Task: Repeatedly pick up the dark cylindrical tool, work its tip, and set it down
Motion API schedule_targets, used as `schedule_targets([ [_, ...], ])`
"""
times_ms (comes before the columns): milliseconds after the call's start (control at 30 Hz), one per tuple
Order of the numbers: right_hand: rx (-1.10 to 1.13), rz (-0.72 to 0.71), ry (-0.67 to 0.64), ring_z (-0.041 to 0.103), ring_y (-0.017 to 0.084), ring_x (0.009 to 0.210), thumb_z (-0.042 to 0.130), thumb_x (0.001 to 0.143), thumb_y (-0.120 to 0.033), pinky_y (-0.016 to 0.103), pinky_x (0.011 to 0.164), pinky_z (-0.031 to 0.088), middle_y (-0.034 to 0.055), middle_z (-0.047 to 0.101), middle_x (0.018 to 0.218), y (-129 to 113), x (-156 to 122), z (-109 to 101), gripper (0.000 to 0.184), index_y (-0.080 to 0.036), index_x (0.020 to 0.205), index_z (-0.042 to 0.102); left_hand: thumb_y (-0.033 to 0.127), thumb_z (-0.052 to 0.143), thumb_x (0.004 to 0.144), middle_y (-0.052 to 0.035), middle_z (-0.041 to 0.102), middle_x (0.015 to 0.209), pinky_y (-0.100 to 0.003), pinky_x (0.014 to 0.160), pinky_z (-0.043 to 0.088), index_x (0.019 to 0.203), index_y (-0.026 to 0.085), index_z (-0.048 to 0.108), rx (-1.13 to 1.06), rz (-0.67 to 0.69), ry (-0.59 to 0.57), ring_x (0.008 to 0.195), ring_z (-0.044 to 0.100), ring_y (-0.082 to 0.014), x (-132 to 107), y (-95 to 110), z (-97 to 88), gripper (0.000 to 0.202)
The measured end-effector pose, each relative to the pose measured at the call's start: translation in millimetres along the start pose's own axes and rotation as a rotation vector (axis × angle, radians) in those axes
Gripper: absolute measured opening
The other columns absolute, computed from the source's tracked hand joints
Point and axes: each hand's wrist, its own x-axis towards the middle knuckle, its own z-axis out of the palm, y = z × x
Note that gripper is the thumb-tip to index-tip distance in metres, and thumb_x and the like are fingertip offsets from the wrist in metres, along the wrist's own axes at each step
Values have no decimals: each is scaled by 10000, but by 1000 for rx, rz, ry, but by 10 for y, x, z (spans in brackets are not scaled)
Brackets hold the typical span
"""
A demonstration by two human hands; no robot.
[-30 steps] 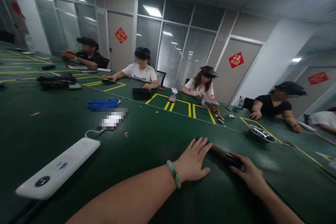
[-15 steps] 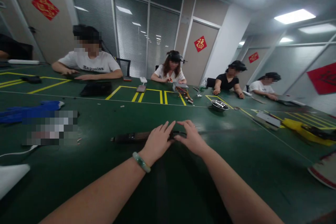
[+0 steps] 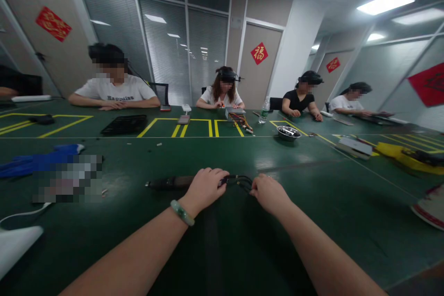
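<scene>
A long dark, rod-shaped tool [image 3: 175, 182] with a small metal tip at its left end lies across the green table in front of me. My left hand [image 3: 207, 186], with a jade-coloured bangle at the wrist, is wrapped over the tool's right end and hides part of it. Thin black cables [image 3: 243, 178] loop out from that end toward the right. My right hand [image 3: 269, 194] pinches these cables at their far side, its fingers curled together. The tool's exact kind cannot be made out.
Blue gloves [image 3: 52, 159] and a blurred item on a white cable lie at left. Farther off are a black tray [image 3: 125, 124], a metal bowl [image 3: 288, 133], a water bottle [image 3: 264, 112] and a white box [image 3: 354, 147]. Several people sit across the table.
My right hand has moved slightly right from beside my left hand and closed on the cables, which now show between the hands. My left fingers have curled from stretched out to gripping the tool.
</scene>
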Motion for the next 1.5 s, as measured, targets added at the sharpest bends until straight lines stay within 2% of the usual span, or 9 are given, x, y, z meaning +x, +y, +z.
schedule_targets([
  [133, 19, 21, 74, 574, 216, 901, 578, 883, -220, 304, 781, 385, 98, 607, 989, 105, 15, 5, 107, -150, 921, 649, 333, 576, 839, 0, 677, 1055, -374, 865, 439, 1114, 291, 636, -70, 23, -67, 923, 597, -217, -24, 9, -56, 285],
  [233, 156, 67, 117, 577, 190, 869, 531, 908, -219, 279, 734, 382, 81, 622, 969, 141, 26, -47, 112, -154, 934, 619, 342, 591, 814, -5, 679, 1009, -366, 849, 449, 1082, 290, 647, -90, 14, -96, 914, 595, -217, -32, 11, -70, 278],
  [433, 386, 92, 46, 597, 162, 796, 549, 905, -320, 253, 644, 365, 17, 669, 886, 37, 91, -39, 153, -224, 949, 660, 337, 580, 852, -12, 662, 1035, -346, 862, 453, 1126, 278, 605, -62, 6, -63, 960, 584, -206, -31, 45, -46, 281],
  [567, 354, 6, 11, 617, 171, 829, 606, 866, -289, 260, 684, 394, 0, 694, 892, -30, 118, 29, 127, -268, 944, 703, 305, 590, 870, -8, 649, 1037, -338, 848, 455, 1072, 267, 598, -31, 44, -57, 953, 586, -197, -10, 92, -42, 206],
  [667, 261, 6, 14, 632, 193, 872, 636, 838, -255, 277, 732, 424, 23, 704, 934, -60, 96, 17, 170, -261, 988, 715, 277, 570, 887, -12, 635, 1047, -333, 824, 458, 1011, 250, 599, 3, 60, -68, 949, 587, -194, 13, 128, -37, 130],
  [833, 178, -8, -9, 641, 195, 799, 624, 848, -272, 285, 709, 436, 16, 709, 847, -86, 48, -58, 126, -267, 891, 742, 241, 541, 899, -18, 631, 987, -328, 788, 454, 972, 234, 599, 23, 60, -62, 890, 591, -185, 42, 139, 0, 93],
  [1067, 187, -145, 149, 625, 176, 847, 621, 862, -324, 271, 747, 437, 1, 695, 942, -90, 72, 48, 147, -282, 947, 734, 258, 568, 878, -14, 636, 955, -328, 795, 453, 964, 226, 608, -38, 74, -34, 881, 588, -185, 47, 90, 18, 100],
  [1167, 196, -189, 174, 621, 162, 831, 617, 869, -321, 268, 752, 435, -6, 688, 927, -109, 66, 88, 146, -278, 955, 727, 268, 568, 880, -17, 638, 969, -331, 810, 457, 972, 223, 612, -63, 76, -29, 885, 589, -183, 37, 73, 13, 111],
  [1500, 221, -208, 191, 615, 140, 825, 596, 883, -306, 244, 730, 437, -8, 679, 915, -150, 48, 112, 138, -258, 925, 718, 280, 570, 881, -12, 648, 976, -332, 810, 466, 990, 229, 621, -56, 75, -38, 901, 597, -185, 31, 89, -28, 131],
])
